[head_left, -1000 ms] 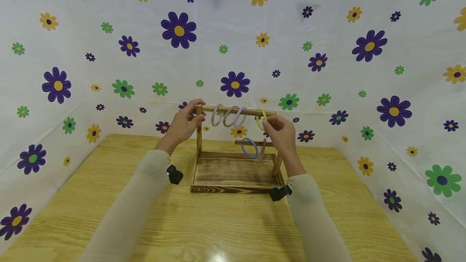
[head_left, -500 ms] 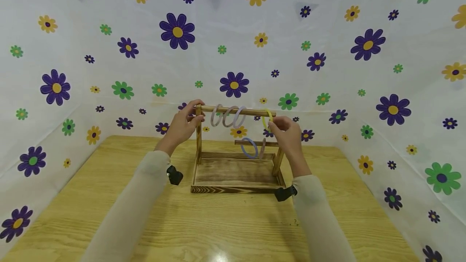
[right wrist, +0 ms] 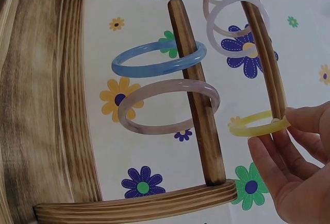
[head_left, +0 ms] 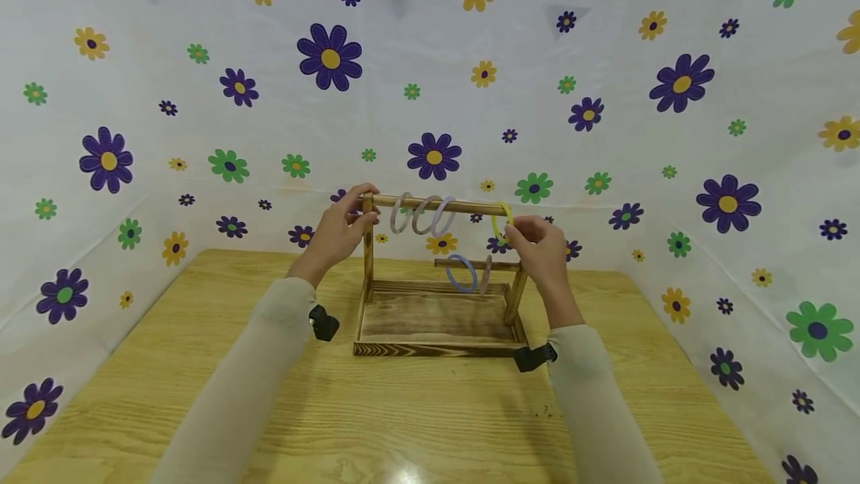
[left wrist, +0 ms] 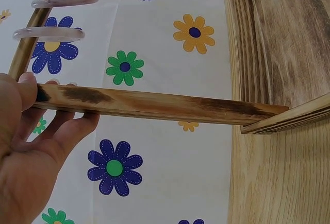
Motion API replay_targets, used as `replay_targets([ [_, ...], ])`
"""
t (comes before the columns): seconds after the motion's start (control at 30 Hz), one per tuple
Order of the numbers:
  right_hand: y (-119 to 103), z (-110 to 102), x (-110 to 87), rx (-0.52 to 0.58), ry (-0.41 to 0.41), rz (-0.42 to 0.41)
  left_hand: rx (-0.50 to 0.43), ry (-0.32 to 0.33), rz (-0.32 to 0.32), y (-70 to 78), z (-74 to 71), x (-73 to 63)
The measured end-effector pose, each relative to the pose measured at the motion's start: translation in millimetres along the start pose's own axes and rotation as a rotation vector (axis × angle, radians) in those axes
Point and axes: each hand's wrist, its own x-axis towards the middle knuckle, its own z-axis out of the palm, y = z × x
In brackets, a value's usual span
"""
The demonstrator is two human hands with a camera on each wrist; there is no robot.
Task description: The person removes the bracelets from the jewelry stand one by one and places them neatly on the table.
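A wooden bangle stand point(head_left: 440, 349) with an upper rod point(head_left: 463, 207) and a shorter lower rod point(right wrist: 188, 69) is on the table. At the top of its left post point(left wrist: 154, 104), my left hand point(head_left: 336, 234) grips the wood, thumb on one side and fingers on the other. My right hand point(head_left: 543, 249) pinches a yellow bangle point(right wrist: 258, 130) between thumb and fingers, right at the upper rod's free right end. Farther left on that rod hang three pale bangles, one of them greyish point(left wrist: 49, 33). A blue bangle point(right wrist: 154, 69) and a mauve bangle point(right wrist: 175, 84) hang on the lower rod.
The stand's short right post point(head_left: 513, 301) carries the lower rod. Its shallow tray base point(head_left: 430, 316) sits on the wood-grain table point(head_left: 403, 409). Behind and at both sides hangs a white flower-print cloth point(head_left: 457, 103).
My right hand has slid the yellow bangle rightward along the upper rod to its free end. My left hand has stayed on the left post.
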Motion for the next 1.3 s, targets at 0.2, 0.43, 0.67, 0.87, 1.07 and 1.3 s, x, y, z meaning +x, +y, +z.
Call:
replay_targets([
  [0.2,1.4,-2.3,-0.8,-0.003,0.009,0.028,0.006,-0.001,-0.001,1.0,-0.7,-0.5],
  [0.43,5.4,-8.8,-0.2,0.054,0.03,0.008,0.0,-0.002,0.002,3.8,-1.1,0.3],
  [0.67,7.6,-19.1,0.1,0.097,0.057,0.037,0.003,0.003,0.01,2.1,-1.0,0.8],
  [0.87,8.3,-32.6,-4.9,0.05,0.075,0.057,0.001,0.003,0.007,3.2,-0.6,0.2],
  [1.07,9.5,-46.3,-14.7,-0.105,0.071,0.065,0.009,0.004,0.0,2.4,-0.6,1.4],
  [1.3,14.5,-58.9,-23.7,-0.23,0.011,0.015,0.015,0.005,-0.001,-2.0,-0.7,0.8],
])
